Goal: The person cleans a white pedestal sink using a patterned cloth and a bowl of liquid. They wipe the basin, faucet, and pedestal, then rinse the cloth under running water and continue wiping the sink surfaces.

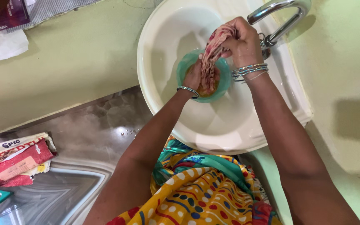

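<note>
A curved chrome tap stands at one o'clock of the white basin. Down at eight o'clock, crumpled red-and-white plastic sacks lie on the grey marbled floor — white paper sits at ten o'clock.

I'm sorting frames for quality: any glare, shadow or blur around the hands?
Head view: sharp overall; left hand and right hand on the cloth cast soft shadows into the white sink; bright glare spot on the marbled floor; tap glints.
</note>
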